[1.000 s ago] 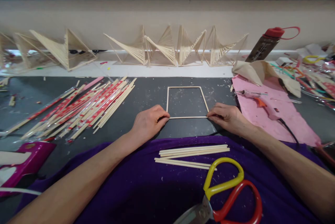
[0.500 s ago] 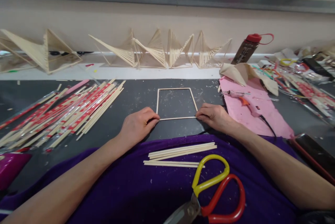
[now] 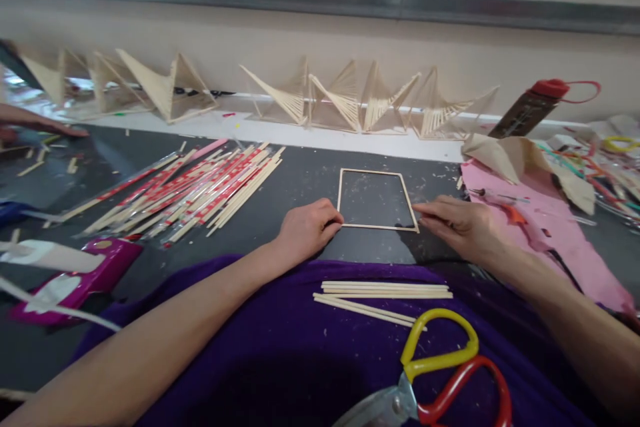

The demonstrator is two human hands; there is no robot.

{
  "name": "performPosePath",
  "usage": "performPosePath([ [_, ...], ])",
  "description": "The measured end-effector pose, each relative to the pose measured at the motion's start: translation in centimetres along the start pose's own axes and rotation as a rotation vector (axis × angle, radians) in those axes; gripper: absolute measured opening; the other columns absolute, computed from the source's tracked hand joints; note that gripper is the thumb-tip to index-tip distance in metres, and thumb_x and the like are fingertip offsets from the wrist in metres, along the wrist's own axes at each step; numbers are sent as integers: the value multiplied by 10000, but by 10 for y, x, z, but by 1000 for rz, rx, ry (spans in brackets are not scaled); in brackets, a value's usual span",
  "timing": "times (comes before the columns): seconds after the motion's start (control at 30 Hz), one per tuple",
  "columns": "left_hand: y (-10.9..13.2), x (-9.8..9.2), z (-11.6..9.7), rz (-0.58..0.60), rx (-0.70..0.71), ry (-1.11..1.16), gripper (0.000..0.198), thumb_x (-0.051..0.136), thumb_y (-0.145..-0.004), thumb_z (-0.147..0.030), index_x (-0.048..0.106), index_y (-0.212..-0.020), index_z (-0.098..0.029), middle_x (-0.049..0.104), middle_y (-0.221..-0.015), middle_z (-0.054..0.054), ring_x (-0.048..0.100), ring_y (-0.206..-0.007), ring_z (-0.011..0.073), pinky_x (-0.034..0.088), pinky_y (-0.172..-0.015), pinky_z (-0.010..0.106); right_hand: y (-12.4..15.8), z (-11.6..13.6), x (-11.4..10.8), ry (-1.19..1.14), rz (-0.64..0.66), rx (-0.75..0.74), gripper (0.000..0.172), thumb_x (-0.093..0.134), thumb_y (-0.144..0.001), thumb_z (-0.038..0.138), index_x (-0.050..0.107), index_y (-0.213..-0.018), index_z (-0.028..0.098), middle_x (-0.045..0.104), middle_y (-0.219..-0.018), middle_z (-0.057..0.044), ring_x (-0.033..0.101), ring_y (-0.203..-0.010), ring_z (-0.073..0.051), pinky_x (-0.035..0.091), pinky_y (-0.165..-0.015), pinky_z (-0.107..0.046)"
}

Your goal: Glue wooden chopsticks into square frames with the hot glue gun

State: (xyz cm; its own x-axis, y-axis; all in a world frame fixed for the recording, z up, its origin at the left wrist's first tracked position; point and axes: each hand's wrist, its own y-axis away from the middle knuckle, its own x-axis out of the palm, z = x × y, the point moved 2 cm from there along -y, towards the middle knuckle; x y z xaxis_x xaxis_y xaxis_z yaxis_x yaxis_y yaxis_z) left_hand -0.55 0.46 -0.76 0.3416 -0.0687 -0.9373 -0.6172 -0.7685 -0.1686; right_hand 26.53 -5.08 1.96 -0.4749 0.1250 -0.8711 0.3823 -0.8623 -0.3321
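A square frame of thin wooden sticks [image 3: 379, 227] lies flat on the dark table in front of me. Its near left corner is pinched between the thumb and fingers of my left hand [image 3: 309, 227]. My right hand [image 3: 457, 224] hovers just beside the near right corner, its fingers stretched toward the frame and a little apart from it. Closer to me, several loose sticks [image 3: 385, 290] rest on purple cloth [image 3: 260, 334]. Scissors [image 3: 440, 347] with one yellow and one red handle lie there too, their blades cut off by the picture's lower edge.
Bundled sticks in red-marked wrappers [image 3: 200, 194] lie left, behind a magenta device [image 3: 117, 260]. A pink glue gun [image 3: 525, 220] rests on pink cloth [image 3: 585, 267] at right. Stick models [image 3: 285, 97] and a bottle [image 3: 530, 107] line the wall. Another person's hand [image 3: 45, 122] shows far left.
My right hand has let go of the frame's near right corner and drawn slightly right. My left hand keeps its pinch. The view has turned left, bringing another person's hand into sight.
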Motion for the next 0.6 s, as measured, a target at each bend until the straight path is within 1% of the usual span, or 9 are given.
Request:
performPosePath([
  [0.1,1,1,0,-2,-7,-5,191,464,-852,-269,650,-874,-232,628,-948,-4,596,-802,123,420,-660,230,-18,17,10,91,97,-83,274,434,-889,243,624,-1080,196,640,-872,-64,601,-774,-155,447,-663,-251],
  [0.23,2,1,-1,-5,0,-22,200,457,-856,-277,652,-882,-243,623,-922,-4,595,-788,132,408,-639,238,-49,39,33,255,173,-157,273,437,-892,239,630,-1082,211,624,-876,-60,582,-797,-160,403,-639,-245],
  [0.3,3,0,-1,-11,5,-34,206,450,-859,-282,651,-889,-247,620,-909,-4,593,-772,136,404,-627,244,-63,47,46,308,228,-204,253,438,-895,237,643,-1042,219,612,-858,-55,569,-791,-155,376,-616,-237],
  [0.37,3,0,-1,-16,9,-45,210,447,-860,-288,650,-893,-246,617,-904,-1,590,-763,140,400,-617,248,-72,52,58,360,291,-250,233,439,-900,245,658,-972,217,600,-827,-50,553,-755,-149,345,-583,-237],
  [0.43,3,0,-1,-20,9,-58,205,453,-856,-295,648,-893,-246,614,-900,0,588,-756,144,395,-605,252,-78,53,66,403,325,-281,225,445,-902,263,662,-917,209,591,-807,-47,537,-735,-146,318,-564,-240],
  [0.53,3,0,-1,-22,4,-68,200,462,-847,-304,648,-889,-243,614,-898,3,587,-743,146,391,-590,254,-83,53,71,428,336,-318,221,455,-900,288,653,-874,192,585,-795,-45,526,-740,-143,305,-575,-245],
  [0.6,2,0,-2,-15,1,-66,208,456,-847,-301,650,-886,-237,615,-900,9,587,-737,146,391,-585,256,-84,54,71,455,346,-341,222,445,-901,273,635,-844,174,583,-786,-50,519,-717,-143,303,-580,-252],
])
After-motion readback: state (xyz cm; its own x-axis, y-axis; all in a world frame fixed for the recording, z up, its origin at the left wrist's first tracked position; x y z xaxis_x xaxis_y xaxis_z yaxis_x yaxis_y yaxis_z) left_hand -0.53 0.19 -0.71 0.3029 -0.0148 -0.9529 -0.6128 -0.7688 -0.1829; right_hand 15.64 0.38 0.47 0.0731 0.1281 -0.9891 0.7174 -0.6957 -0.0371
